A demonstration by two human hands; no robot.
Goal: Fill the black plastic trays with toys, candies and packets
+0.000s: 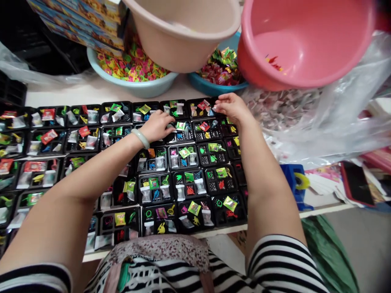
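Rows of black compartment trays (183, 156) cover the table, filled with small plastic toys, bright sachets and white wrapped packets. My left hand (156, 125), with a pale bangle (140, 138) on its wrist, lies low over trays in the second row, thumb and forefinger apart. Its palm side is hidden. At the right end of the back row, my right hand (231, 106) pinches a small white wrapped packet (214, 109) beside a tray holding a red sachet (203, 104).
Behind the trays stand a light blue basin (134, 86) of plastic rings, a blue basin (214, 87) of sachets, a beige tub (183, 44) and a pink tub (305, 77). White packets (281, 108) lie in clear plastic at right, near a blue tape dispenser (295, 185) and a phone (357, 183).
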